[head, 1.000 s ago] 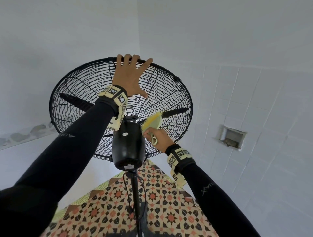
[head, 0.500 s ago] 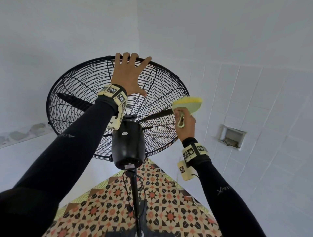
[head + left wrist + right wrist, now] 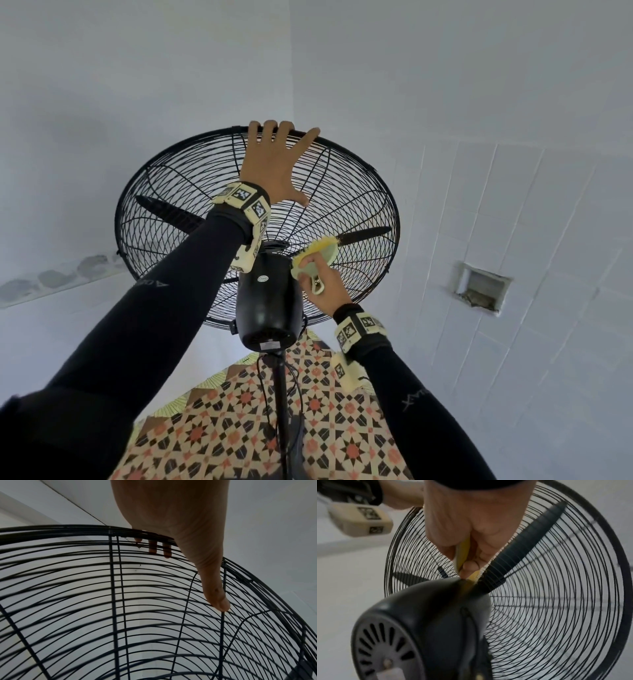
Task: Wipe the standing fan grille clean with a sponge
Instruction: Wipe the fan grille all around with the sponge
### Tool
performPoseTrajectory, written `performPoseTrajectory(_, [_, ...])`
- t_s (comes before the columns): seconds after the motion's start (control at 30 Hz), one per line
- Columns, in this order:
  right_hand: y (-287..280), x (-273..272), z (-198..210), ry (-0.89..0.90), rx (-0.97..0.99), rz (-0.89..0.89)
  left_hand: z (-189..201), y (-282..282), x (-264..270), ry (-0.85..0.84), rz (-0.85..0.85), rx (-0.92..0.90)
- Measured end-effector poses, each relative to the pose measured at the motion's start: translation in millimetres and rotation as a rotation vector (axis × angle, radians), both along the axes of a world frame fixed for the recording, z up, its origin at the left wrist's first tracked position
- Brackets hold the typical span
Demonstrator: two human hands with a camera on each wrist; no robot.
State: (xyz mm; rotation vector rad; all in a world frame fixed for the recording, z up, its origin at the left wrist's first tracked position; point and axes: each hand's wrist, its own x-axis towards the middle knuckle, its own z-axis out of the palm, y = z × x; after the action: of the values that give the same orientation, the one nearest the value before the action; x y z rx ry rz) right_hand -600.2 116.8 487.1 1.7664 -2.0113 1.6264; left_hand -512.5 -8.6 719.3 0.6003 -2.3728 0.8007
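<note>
Overhead, the standing fan's black wire grille [image 3: 191, 192] encloses dark blades [image 3: 161, 210], with the black motor housing [image 3: 269, 301] at its back on a pole over patterned floor tiles [image 3: 239, 428]. At the grille's twelve o'clock rim, the left hand [image 3: 274, 168] rests spread, its fingertips [image 3: 152, 547] hooked over the rim and its thumb lying on the wires. Just toward three o'clock from the hub, the right hand [image 3: 325, 284] pinches a yellow sponge [image 3: 317, 253] and holds it against the grille wires, touching the motor housing's edge.
</note>
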Motion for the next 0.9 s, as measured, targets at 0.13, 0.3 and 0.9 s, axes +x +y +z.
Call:
performPoseTrajectory(0.13, [6.7, 1.4, 5.4, 0.106, 0.011, 0.003, 2.6, 6.1, -4.8, -0.031, 0.005, -0.005])
performPoseTrajectory(0.3, [-3.9, 10.0, 16.6, 0.335, 0.066, -0.066, 13.2, 6.2, -0.7, -0.146, 0.03, -0.036])
performPoseTrajectory(0.9, [5.1, 13.0, 23.3, 0.443, 0.241, -0.097, 8.8, 4.1, 7.7, -0.106, 0.038, -0.034])
